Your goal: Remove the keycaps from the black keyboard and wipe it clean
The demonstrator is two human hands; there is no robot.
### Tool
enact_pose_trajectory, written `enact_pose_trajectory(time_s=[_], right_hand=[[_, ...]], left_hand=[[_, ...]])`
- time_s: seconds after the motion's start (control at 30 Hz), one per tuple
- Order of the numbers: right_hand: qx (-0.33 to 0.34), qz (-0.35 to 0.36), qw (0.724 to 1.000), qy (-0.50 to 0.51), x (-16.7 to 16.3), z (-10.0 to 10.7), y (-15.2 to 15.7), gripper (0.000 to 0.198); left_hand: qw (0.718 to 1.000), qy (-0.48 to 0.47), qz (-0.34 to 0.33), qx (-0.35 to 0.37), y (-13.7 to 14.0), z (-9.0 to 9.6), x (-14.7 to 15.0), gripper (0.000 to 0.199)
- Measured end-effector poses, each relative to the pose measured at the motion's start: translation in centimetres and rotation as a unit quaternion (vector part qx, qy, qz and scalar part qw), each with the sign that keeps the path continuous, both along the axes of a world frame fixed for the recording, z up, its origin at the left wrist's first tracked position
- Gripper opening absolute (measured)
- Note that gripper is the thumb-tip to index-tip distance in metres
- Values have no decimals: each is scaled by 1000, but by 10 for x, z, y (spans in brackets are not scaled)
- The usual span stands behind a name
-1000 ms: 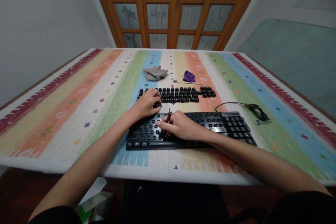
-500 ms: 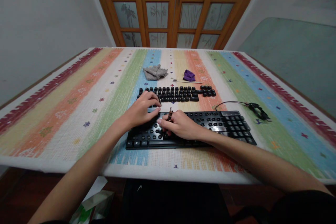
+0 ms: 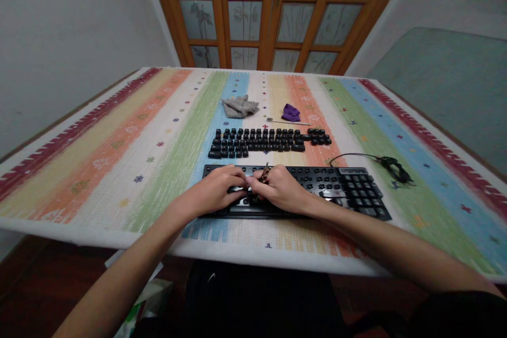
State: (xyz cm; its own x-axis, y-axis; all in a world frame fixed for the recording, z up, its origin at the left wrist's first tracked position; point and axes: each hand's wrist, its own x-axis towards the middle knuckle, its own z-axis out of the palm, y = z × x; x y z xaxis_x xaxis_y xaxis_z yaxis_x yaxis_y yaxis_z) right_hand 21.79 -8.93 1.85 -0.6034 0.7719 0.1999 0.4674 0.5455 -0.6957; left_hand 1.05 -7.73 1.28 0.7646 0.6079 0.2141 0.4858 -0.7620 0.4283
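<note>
A black keyboard (image 3: 312,179) lies in front of me, with many keycaps off its left and middle part and keycaps still on the number pad at its right. My right hand (image 3: 279,187) is closed around a small brown mottled tool (image 3: 265,171), whose upper end sticks out above the fist. Its lower end reaches down to the keyboard and is mostly hidden by the fingers. Beside it, my left hand (image 3: 216,190) rests over the keyboard's left part. Its fingers are bent together, their tips by the tool; anything between them is hidden.
Behind the keyboard, loose black keycaps (image 3: 257,141) lie in rows. Farther back are a grey cloth (image 3: 240,107), a thin stick with a small brush-like head (image 3: 289,122) and a purple cloth (image 3: 291,113). A coiled cable (image 3: 396,169) lies at right on the striped tablecloth (image 3: 158,169).
My left hand has come back from the loose keycap rows to the keyboard, beside the right hand. The front-left keycaps are now uncovered. My right hand keeps its hold on the tool.
</note>
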Motion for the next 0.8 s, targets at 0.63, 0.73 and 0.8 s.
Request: enact_pose_trajectory(time_s=[0.63, 0.73, 0.8], right_hand=[[-31, -83, 996, 24, 12, 24, 19, 42], [-44, -90, 995, 21, 18, 18, 20, 42], [-43, -92, 995, 21, 21, 16, 21, 41]], left_hand=[[997, -22, 76, -12, -4, 7, -1, 7], [997, -30, 67, 1, -4, 7, 2, 15], [999, -26, 45, 1, -3, 6, 5, 21]])
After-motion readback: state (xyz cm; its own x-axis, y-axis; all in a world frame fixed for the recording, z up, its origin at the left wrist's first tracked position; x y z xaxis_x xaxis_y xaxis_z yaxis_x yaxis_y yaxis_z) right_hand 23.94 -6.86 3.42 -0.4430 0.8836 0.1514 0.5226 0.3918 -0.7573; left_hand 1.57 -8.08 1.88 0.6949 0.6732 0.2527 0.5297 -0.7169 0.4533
